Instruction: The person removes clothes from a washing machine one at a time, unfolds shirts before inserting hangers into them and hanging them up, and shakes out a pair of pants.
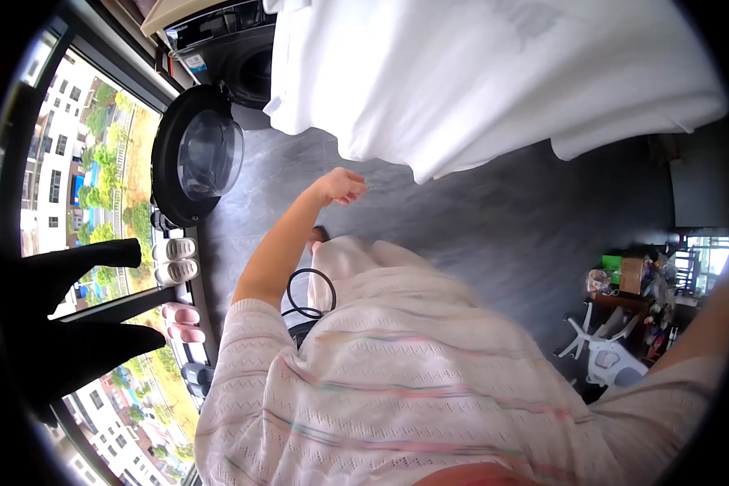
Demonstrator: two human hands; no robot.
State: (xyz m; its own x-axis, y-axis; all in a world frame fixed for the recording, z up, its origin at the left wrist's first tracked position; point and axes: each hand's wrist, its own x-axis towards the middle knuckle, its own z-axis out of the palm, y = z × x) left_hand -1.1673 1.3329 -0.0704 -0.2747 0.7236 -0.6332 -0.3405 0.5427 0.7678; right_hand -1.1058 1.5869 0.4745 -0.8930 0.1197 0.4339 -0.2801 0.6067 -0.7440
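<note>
My left hand (342, 186) is held out low over the dark floor, its fingers loosely bent and slightly apart, with nothing visible in them. It is below the hem of a large white cloth (462, 81), which hangs across the upper part of the view; a gap separates the two. My right forearm reaches up along the right edge, and my right hand is out of view. To the upper left is a black washing machine (243, 65), its round door (198, 154) swung open.
Pairs of slippers (176, 261) line the window side at the left. Dark cloth shapes (97, 348) hang in front of the window. A black cable loop (334, 285) is beside my waist. A white chair (611, 360) and a cluttered shelf stand at the lower right.
</note>
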